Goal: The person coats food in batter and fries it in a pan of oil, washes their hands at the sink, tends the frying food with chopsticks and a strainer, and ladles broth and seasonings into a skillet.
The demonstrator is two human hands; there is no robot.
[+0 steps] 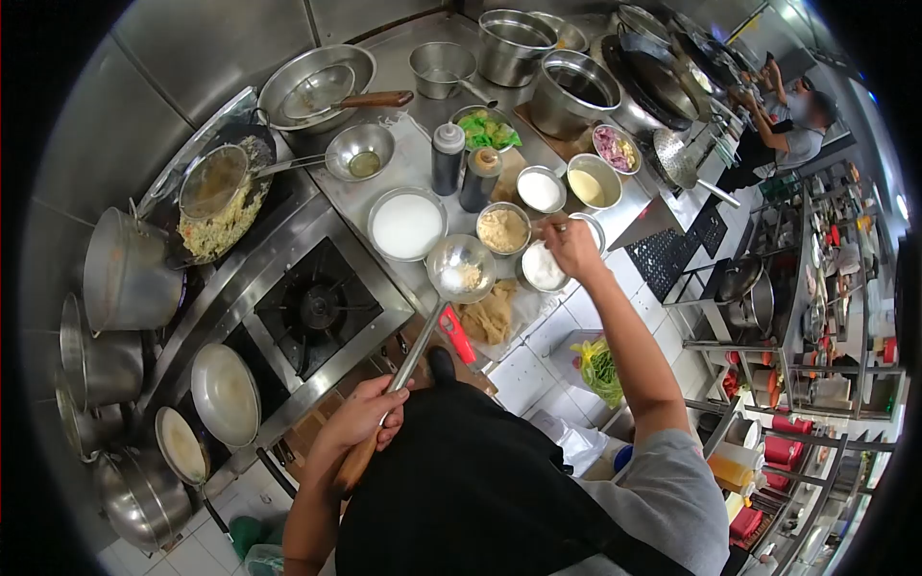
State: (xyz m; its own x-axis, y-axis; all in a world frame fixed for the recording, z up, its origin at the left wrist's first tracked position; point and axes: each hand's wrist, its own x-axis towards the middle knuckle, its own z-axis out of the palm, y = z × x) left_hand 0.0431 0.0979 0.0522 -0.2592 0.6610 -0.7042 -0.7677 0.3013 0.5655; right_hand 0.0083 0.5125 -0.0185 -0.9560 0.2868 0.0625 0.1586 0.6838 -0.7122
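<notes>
My left hand (373, 413) is closed around the long handle of a steel ladle (423, 336). Its bowl holds a little white and tan powder and rests level with the seasoning bowls. My right hand (573, 248) is closed over the rim of a bowl of white powder (545, 268); whatever its fingers pinch is hidden. Close by stand a bowl of tan powder (503, 230), a smaller bowl of white seasoning (541, 190), a bowl of pale yellow contents (594, 182) and a large bowl of white powder (407, 225). Two squeeze bottles (448, 159) stand behind them.
A wok of fried rice (223, 226) with a strainer on it sits left, beyond a gas burner (320, 302). A tan cloth (488, 313) and a red-handled tool (456, 334) lie at the counter edge. Pots (576, 93) line the back; another person (797, 134) stands far right.
</notes>
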